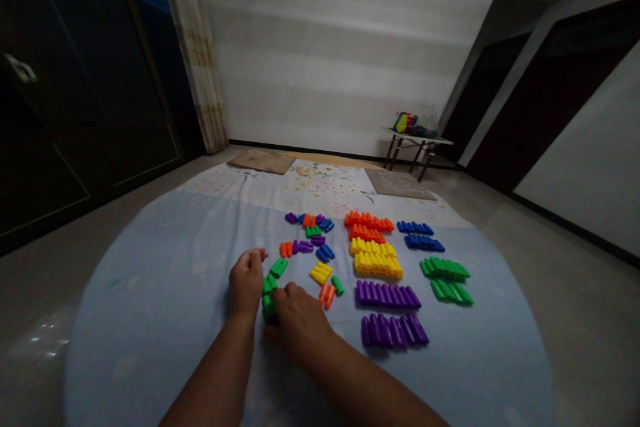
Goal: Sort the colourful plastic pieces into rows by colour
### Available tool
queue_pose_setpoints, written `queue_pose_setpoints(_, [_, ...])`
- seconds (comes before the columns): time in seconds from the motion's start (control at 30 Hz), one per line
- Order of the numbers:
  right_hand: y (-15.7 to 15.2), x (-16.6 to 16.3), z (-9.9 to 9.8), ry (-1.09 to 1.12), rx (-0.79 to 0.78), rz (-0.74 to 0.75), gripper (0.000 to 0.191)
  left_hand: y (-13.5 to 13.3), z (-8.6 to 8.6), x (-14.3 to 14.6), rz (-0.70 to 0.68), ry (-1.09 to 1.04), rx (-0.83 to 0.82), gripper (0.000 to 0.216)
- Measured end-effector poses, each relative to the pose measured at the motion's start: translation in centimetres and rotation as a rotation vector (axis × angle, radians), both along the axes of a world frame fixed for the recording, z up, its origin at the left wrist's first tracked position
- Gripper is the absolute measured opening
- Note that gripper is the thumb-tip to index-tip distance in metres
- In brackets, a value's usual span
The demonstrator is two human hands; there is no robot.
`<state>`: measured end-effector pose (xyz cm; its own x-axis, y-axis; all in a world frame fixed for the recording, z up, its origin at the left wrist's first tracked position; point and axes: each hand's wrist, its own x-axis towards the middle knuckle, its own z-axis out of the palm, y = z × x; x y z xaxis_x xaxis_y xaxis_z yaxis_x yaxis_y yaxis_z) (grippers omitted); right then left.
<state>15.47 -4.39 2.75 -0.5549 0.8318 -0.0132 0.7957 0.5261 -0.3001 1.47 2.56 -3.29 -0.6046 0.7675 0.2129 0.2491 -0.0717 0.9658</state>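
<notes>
Left: curtain at the wall, beyond the tabletop, which wears a pale blue cover. Left hand: fingers curled inward, just beside the green pieces. These run in a bent line on the near part of the tabletop, between the 2 hands. Right hand: fingers bent down over the near end of that line. View dim and partly blocked; cannot tell whether either hand is closed on a piece.

Next right, scattered: a mixed cluster farther back; 1 yellow block nearer; 1 orange block nearer again, 1 green stick just beside it.

Then rows, far to near: 2 orange rows, 2 yellow rows, 2 purple rows. Farthest right: 2 blue rows, with 2 green rows nearer.
</notes>
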Motion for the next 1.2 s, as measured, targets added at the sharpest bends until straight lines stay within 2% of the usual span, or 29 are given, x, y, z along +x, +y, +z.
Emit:
queue_pose_setpoints(0.17, [1.0, 1.6, -0.1, -0.067, 0.027, -0.008, 0.025, 0.0, 0.2, 0.3, -0.005, 0.03, -0.013, 0.034])
queue_pose_setpoints(0.37, [1.9, 5.4, 1.3, 0.012, 0.114, -0.157, 0.032, -0.3, 0.3, 0.7, -0.026, 0.096, -0.019, 0.032])
queue_pose_setpoints(0.43, [1.3, 7.0, 2.0, 0.008, 0.09, -0.129, 0.029, -0.5, 0.4, 0.8, -0.044, 0.121, -0.017, 0.031])
queue_pose_setpoints(0.57, [-0.6, 8.8, 2.1, -0.19, -0.019, 0.069, 0.029, -0.8, 0.8, 1.3, -0.091, 0.186, -0.005, 0.029])
queue_pose_setpoints(0.67, [-1.0, 8.6, 1.3, -0.304, -0.019, 0.179, 0.021, -1.0, 1.2, 1.6, -0.142, 0.254, 0.005, 0.027])
queue_pose_setpoints(0.9, [2.6, 6.9, 1.3, -0.141, 0.158, -0.01, 0.028, -1.3, 1.9, 2.2, -0.316, 0.617, 0.053, 0.032])
queue_pose_setpoints(1.0, [3.8, 5.7, 0.8, -0.109, 0.176, 0.03, 0.031, -1.5, 2.1, 2.3, -0.395, 0.726, 0.061, 0.031])
queue_pose_setpoints(1.1, [4.5, 4.8, -0.1, -0.148, 0.163, 0.086, 0.026, -1.5, 2.0, 2.2, -0.465, 0.794, 0.06, 0.029])
queue_pose_setpoints(1.2, [5.1, 5.0, 0.0, -0.122, 0.192, 0.055, 0.023, -1.3, 1.8, 2.1, -0.507, 0.858, 0.063, 0.028])
